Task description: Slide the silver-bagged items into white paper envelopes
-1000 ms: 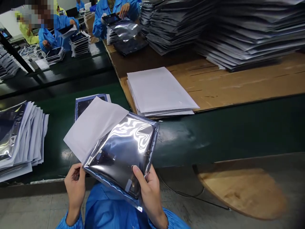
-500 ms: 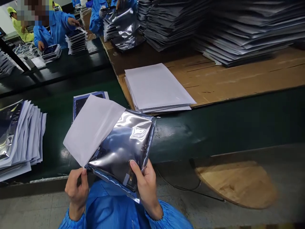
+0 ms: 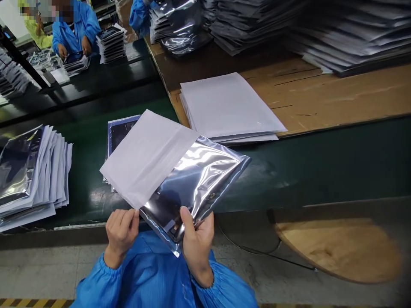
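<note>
A shiny antistatic bag (image 3: pixel 205 171) with a dark, flat electronic panel inside is tilted in front of me. My right hand (image 3: pixel 197 239) grips its near edge, thumb on top. A white paper-like sleeve (image 3: pixel 150 154) covers the bag's left part; I cannot tell whether the bag is inside it or under it. My left hand (image 3: pixel 122 231) is closed, pinching the near corner where sleeve and bag meet. Beyond the sleeve, a blue-edged dark panel (image 3: pixel 122 132) lies partly hidden on the green bench.
At left stands a stack of white sleeves and shiny bags (image 3: pixel 54 171). White sleeves (image 3: pixel 231 107) lie on the cardboard-topped surface (image 3: pixel 305 102), with tall dark stacks (image 3: pixel 362 38) behind. A wooden stool seat (image 3: pixel 340 248) is at lower right. A co-worker in blue (image 3: pixel 75 30) handles panels.
The bag's far right corner has swung outward to the right, and the white sleeve shows more of its face. Both hands keep their hold. The whole view has shifted slightly.
</note>
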Available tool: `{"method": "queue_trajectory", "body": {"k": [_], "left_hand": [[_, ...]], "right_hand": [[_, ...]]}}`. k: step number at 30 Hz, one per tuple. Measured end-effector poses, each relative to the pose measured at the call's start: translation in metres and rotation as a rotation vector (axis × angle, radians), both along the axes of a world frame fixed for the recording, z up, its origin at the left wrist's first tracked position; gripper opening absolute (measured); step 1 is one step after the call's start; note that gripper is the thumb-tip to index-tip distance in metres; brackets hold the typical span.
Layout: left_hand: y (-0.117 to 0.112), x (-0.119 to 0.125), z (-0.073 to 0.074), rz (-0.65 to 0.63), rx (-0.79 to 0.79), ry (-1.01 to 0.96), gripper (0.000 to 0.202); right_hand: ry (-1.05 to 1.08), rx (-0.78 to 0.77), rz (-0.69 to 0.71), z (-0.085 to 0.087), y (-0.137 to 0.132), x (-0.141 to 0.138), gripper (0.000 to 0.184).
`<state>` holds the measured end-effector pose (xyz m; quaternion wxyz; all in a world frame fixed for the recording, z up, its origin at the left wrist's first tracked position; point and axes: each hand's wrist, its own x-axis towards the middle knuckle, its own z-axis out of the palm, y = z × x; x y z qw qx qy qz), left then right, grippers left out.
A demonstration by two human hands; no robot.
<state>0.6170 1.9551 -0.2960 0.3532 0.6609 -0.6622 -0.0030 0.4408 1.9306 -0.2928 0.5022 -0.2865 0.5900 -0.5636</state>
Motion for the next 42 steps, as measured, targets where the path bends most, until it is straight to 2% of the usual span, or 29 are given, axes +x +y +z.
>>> {"method": "queue_trajectory", "body": {"k": [2, 4, 6, 7, 9, 12, 13, 15, 17, 19, 22, 24, 26, 30, 34, 37, 42], "left_hand": [[-0.001, -0.008, 0.006, 0.112, -0.007, 0.294, 0.019], [-0.005, -0.018, 0.016, 0.262, -0.047, 0.745, 0.025], [-0.009, -0.029, 0.027, 0.336, -0.009, 1.203, 0.040], [-0.011, -0.034, 0.032, 0.343, 0.039, 1.372, 0.047], [-0.012, -0.038, 0.039, 0.401, 0.112, 1.527, 0.053], [-0.001, -0.028, 0.037, 0.575, 0.106, 1.474, 0.051], [0.006, -0.020, 0.032, 0.600, 0.118, 1.435, 0.053], [0.023, -0.005, 0.017, 0.585, 0.187, 1.363, 0.060], [0.040, 0.005, -0.002, 0.538, 0.308, 1.286, 0.065], [0.052, 0.005, -0.021, 0.464, 0.447, 1.219, 0.066], [0.059, -0.008, -0.040, 0.341, 0.647, 1.234, 0.066], [0.060, -0.018, -0.042, 0.289, 0.757, 1.302, 0.067], [0.059, -0.021, -0.040, 0.290, 0.823, 1.366, 0.068], [0.059, -0.016, -0.033, 0.414, 0.839, 1.421, 0.066], [0.065, -0.019, -0.038, 0.311, 0.856, 1.300, 0.065], [0.082, -0.028, -0.048, 0.298, 0.849, 1.250, 0.068], [0.115, -0.035, -0.058, 0.397, 0.868, 1.169, 0.066]], "right_hand": [[0.006, -0.027, -0.009, 0.000, -0.002, 0.004, 0.049], [-0.011, -0.062, -0.004, 0.002, 0.000, 0.011, 0.051], [-0.036, -0.077, 0.006, 0.001, 0.011, 0.019, 0.059], [-0.042, -0.069, 0.019, -0.002, 0.021, 0.023, 0.063], [-0.056, -0.054, 0.105, -0.016, 0.045, 0.022, 0.067], [-0.099, -0.082, 0.319, -0.046, 0.076, -0.009, 0.057], [-0.084, -0.090, 0.330, -0.054, 0.080, -0.027, 0.049], [0.060, -0.036, 0.125, -0.060, 0.077, -0.069, 0.031], [0.091, 0.001, -0.120, -0.054, 0.064, -0.106, 0.028], [-0.016, 0.040, -0.068, -0.041, 0.047, -0.128, 0.033], [-0.105, 0.121, 0.126, -0.029, 0.030, -0.133, 0.046], [-0.058, 0.147, 0.166, -0.030, 0.028, -0.129, 0.044], [-0.013, 0.167, 0.179, -0.033, 0.033, -0.125, 0.041], [-0.037, 0.235, 0.231, -0.041, 0.052, -0.127, 0.042], [-0.062, 0.301, 0.243, -0.047, 0.065, -0.133, 0.040], [-0.073, 0.359, 0.261, -0.049, 0.069, -0.136, 0.042], [-0.023, 0.403, 0.368, -0.053, 0.074, -0.142, 0.045]]}}
